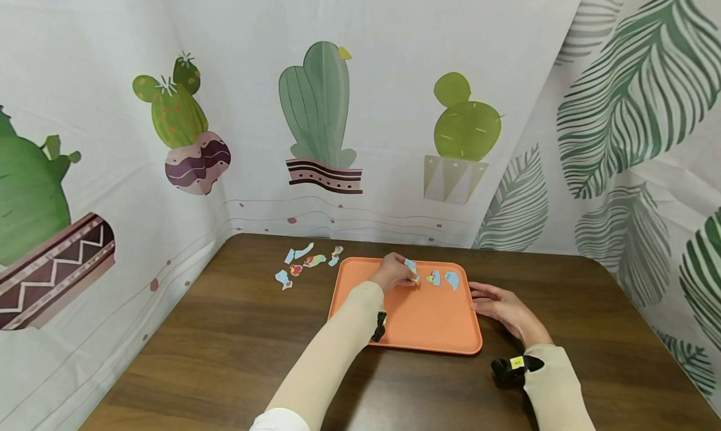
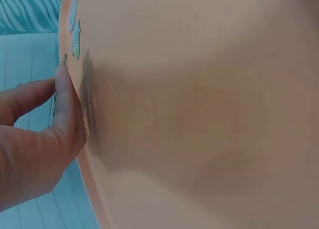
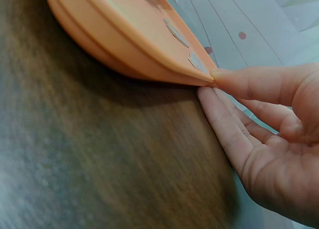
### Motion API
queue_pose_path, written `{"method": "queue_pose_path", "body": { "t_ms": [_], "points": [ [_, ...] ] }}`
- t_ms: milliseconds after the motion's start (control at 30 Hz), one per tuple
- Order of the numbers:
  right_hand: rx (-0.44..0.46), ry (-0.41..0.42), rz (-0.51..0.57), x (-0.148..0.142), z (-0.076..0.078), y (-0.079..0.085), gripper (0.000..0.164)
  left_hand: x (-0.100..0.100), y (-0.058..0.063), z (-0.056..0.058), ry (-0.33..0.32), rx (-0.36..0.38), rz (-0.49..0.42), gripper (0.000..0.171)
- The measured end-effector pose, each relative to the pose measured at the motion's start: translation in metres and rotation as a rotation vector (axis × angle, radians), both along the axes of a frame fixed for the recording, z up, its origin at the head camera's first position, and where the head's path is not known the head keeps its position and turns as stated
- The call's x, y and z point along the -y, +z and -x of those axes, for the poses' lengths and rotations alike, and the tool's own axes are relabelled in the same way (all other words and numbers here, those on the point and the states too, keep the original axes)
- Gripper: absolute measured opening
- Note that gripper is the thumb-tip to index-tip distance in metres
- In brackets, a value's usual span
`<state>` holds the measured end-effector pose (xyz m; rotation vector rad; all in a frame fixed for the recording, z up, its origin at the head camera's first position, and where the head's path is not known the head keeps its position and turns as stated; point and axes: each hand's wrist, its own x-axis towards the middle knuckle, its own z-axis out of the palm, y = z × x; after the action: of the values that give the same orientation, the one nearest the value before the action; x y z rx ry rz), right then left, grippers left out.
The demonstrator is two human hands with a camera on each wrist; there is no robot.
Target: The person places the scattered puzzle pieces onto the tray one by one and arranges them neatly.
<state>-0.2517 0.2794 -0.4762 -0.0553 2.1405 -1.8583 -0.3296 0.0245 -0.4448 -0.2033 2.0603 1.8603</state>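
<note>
My left hand is above the back of an orange tray, pinching a thin, colourful puzzle piece between thumb and fingers. In the left wrist view the piece appears nearly edge-on, mostly hidden by the fingers. Two more pieces, one blue and yellow and one light blue, lie on the tray to its right. At the tray's right edge is my right hand. The right wrist view shows its thumb on the rim and a finger just below, pinching the edge.
Several loose pieces lie on the brown wooden table left of the tray, among them a green and red one and a blue one. A white curtain printed with cacti hangs behind the table.
</note>
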Motion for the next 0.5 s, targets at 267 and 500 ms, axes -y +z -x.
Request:
{"method": "queue_pose_path", "body": {
  "t_ms": [267,500],
  "points": [
    [-0.002,-0.004,-0.003,-0.0001,-0.0003,-0.0016,0.064,-0.0030,-0.0029,-0.0022,0.004,-0.013,0.021,0.050],
    [0.002,-0.015,-0.003,-0.0005,0.0001,-0.0028,0.064,-0.0039,-0.0037,-0.0033,-0.014,-0.012,0.024,0.052]
  ]
}}
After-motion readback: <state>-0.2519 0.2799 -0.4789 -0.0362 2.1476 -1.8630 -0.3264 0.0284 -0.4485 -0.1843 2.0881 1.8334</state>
